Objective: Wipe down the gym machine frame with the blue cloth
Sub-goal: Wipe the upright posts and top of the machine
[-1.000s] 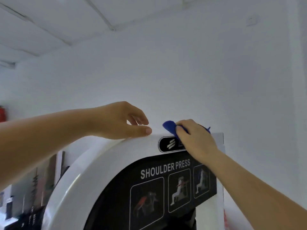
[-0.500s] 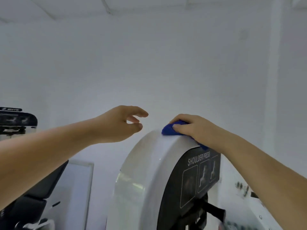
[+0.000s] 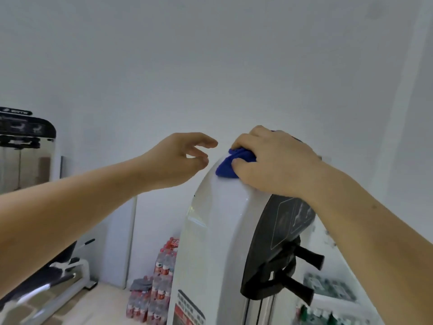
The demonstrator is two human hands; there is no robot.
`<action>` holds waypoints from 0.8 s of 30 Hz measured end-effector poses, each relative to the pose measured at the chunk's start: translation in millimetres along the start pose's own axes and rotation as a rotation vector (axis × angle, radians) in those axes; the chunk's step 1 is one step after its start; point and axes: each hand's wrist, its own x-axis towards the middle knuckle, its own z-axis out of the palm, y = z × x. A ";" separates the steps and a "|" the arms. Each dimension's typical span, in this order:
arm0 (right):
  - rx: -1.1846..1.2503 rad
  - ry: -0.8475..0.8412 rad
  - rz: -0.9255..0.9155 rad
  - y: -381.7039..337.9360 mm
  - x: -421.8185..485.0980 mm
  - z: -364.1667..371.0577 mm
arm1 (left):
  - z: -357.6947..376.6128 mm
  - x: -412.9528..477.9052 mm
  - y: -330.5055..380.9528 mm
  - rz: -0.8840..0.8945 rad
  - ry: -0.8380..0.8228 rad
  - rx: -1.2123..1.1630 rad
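Slid the blue cloth (image 3: 230, 166) leftward along the rounded crest of the machine frame (image 3: 218, 231), bunched under curled fingers of the right hand (image 3: 274, 160). Hovered the left hand (image 3: 178, 158) alongside, loosely curled, empty. Possibly risked slipping off the curve toward stacked bottles (image 3: 161, 273) beyond.

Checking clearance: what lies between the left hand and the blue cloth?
Nothing; the head view shows a bare gap between the left hand and the blue cloth.
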 end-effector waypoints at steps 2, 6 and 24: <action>-0.077 0.072 0.007 -18.0 -10.3 6.4 | 0.9 -3.6 -6.5 -0.020 0.006 -0.119; -0.196 0.177 0.005 -47.1 -27.9 23.7 | -4.9 -16.1 -17.2 0.020 -0.028 -0.316; 0.696 0.650 0.418 -98.7 -21.1 21.2 | 19.0 -33.3 -38.1 0.606 -0.187 -0.192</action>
